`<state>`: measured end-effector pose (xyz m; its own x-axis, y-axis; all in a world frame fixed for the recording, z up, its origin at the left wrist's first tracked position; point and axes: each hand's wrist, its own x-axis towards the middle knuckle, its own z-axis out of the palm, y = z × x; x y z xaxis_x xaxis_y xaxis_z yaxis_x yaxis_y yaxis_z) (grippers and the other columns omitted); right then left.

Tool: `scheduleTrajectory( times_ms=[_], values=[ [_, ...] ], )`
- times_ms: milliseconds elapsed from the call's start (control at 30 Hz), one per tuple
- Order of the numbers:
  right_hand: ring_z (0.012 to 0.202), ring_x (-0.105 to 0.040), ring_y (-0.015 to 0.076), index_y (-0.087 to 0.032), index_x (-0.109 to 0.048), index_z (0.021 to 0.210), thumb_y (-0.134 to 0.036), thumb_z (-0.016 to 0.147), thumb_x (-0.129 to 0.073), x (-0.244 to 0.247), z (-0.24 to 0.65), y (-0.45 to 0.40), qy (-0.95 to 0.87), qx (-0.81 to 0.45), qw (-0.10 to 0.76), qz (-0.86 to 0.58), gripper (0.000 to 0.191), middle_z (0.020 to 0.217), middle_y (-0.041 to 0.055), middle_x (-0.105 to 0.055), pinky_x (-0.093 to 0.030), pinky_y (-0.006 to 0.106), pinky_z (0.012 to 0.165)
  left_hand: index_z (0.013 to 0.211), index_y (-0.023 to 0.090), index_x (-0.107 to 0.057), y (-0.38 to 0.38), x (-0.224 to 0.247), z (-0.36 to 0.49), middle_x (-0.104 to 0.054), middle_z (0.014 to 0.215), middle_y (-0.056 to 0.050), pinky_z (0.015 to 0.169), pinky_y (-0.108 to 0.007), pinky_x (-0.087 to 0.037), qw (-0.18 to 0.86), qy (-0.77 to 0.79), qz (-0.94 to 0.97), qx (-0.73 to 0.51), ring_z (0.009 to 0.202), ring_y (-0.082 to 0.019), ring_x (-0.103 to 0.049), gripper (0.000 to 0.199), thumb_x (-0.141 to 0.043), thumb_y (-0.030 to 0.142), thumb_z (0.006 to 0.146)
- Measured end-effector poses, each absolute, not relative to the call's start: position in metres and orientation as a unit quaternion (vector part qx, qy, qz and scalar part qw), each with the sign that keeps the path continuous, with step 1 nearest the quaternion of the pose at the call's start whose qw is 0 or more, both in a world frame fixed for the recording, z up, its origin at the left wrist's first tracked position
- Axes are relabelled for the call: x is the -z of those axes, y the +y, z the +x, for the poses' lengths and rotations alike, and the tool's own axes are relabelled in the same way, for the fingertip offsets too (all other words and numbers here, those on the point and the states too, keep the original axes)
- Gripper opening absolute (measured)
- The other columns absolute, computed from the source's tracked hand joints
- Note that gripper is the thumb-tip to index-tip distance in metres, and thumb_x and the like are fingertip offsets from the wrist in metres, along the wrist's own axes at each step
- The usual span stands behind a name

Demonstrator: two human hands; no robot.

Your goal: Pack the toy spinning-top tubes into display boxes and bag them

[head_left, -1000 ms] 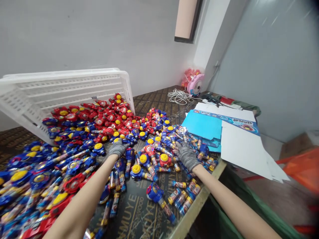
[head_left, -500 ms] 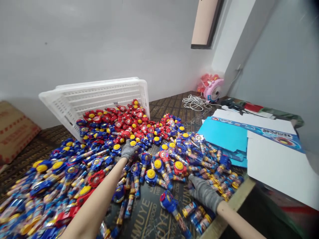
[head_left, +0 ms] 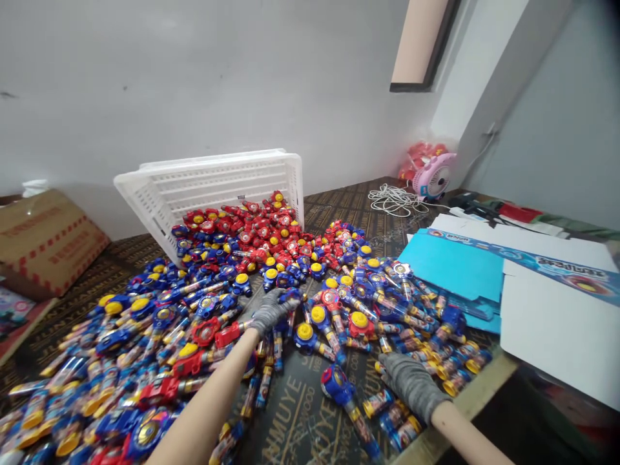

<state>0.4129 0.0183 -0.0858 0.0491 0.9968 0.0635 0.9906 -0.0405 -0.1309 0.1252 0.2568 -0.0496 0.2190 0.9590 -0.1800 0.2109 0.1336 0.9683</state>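
Observation:
Grey gloves cover both of my hands. My left hand [head_left: 272,310] reaches into the middle of the toy pile, its fingers closed on a blue toy [head_left: 292,296]. My right hand [head_left: 409,381] is at the right, low over the tubes, with its fingers bent around the end of a small candy tube [head_left: 384,344]. Just left of my right hand, a blue toy with a tube [head_left: 339,386] lies on the dark board. Red toys [head_left: 261,226] spill from a tipped white basket [head_left: 213,174].
Blue and white cardboard sheets [head_left: 460,265] lie at the right. A pink fan [head_left: 434,177] and a coiled white cable [head_left: 394,199] stand near the wall. At the left is a brown carton [head_left: 53,242]. A wooden edge [head_left: 477,381] runs along the near right side.
The view has swung left, showing more of the carton. My left hand has come back slightly toward me and now holds a blue toy. A tube now shows at my right fingertips.

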Motion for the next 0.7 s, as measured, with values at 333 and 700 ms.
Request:
scheduleTrajectory(
  times_ms=[333, 700],
  values=[
    [0.104, -0.066, 0.0250, -0.012, -0.063, 0.117, -0.030, 0.089, -0.049, 0.036, 0.392, 0.028, -0.690, 0.027, 0.232, -0.685, 0.036, 0.114, 0.0148, -0.068, -0.053, 0.040, 0.092, 0.105, 0.020, -0.059, 0.207, 0.018, 0.150, -0.065, 0.109, -0.006, 0.094, -0.039, -0.046, 0.531, 0.443, 0.639, -0.337, 0.105, -0.025, -0.059, 0.038, -0.067, 0.035, 0.071],
    [0.074, -0.063, 0.0204, -0.012, -0.064, 0.108, -0.033, 0.093, -0.051, -0.006, 0.313, 0.033, -0.835, 0.171, 0.258, -0.456, 0.029, 0.081, 0.0104, -0.069, -0.052, 0.033, 0.065, 0.078, 0.017, -0.064, 0.077, -0.010, 0.127, -0.061, 0.055, 0.001, 0.036, -0.019, -0.038, 0.792, 0.451, 0.200, -0.360, 0.041, -0.010, -0.053, 0.033, -0.078, 0.043, 0.064]
  ],
)
